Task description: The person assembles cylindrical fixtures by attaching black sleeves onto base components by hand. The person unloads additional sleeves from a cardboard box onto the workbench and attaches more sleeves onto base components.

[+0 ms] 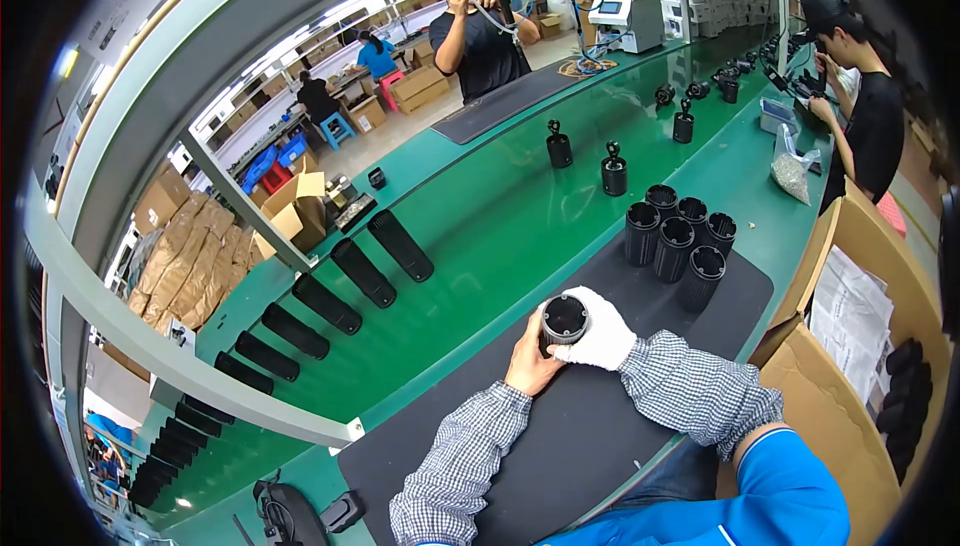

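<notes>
Out at nine to ten o'clock from the black cup (548,334) in this person's hands, a slanting row of black casings (363,273) lines the green belt (450,331). Round to between eleven and twelve, across the belt, a co-worker (480,61) in a dark top has both hands raised.

Now the left hand (533,358), bare, checked sleeve behind it: thumb and fingers bent around the cup's near-left side. There's the cup, dead centre, over the black mat (590,436), ribbed rim tipped up; whether its base touches the mat, I can't tell. The right hand (602,331), white-gloved, wraps it from three o'clock, so both are closed around the one piece!

Up past twelve, two jointed fittings (614,176) stand on the belt. Near two, six more cups (674,251) cluster upright by the mat's far edge; farther out, a clear bag (792,176) and a second co-worker (868,126), head bowed. At three o'clock, an open carton (800,406) holds papers and dark parts.
</notes>
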### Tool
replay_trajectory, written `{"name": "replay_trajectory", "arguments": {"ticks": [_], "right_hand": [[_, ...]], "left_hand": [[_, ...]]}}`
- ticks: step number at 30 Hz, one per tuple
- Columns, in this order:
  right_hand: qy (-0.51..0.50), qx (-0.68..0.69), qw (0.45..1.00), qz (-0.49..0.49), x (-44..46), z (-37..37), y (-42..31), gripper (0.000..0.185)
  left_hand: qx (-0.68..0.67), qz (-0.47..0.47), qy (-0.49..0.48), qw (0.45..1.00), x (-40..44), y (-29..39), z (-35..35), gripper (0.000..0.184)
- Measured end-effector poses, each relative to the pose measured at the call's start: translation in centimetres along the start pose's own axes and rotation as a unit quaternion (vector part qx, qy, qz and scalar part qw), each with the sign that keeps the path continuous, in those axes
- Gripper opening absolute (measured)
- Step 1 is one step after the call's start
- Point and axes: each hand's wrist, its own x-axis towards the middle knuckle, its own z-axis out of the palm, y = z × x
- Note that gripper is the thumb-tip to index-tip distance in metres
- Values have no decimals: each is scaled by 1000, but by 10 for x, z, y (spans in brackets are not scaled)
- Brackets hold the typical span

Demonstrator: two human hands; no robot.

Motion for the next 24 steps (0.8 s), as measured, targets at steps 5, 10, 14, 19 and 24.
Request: {"name": "replay_trajectory", "arguments": {"ticks": [5,10,14,19,24], "right_hand": [[-14,31,999,15,1,-2,-5,66],[-30,36,999,20,1,-6,-5,71],[-26,12,999,18,0,-5,-7,72],[-22,0,1000,23,-1,-6,-9,72],[-13,-11,1000,4,-1,-5,-5,71]], "left_hand": [[20,-32,-32,999,-3,4,0,68],[32,-20,-50,998,-4,-8,2,59],[39,7,-62,997,-4,-35,7,54],[40,6,-75,996,-3,-31,6,56],[34,49,-32,998,-2,-20,7,54]]}}
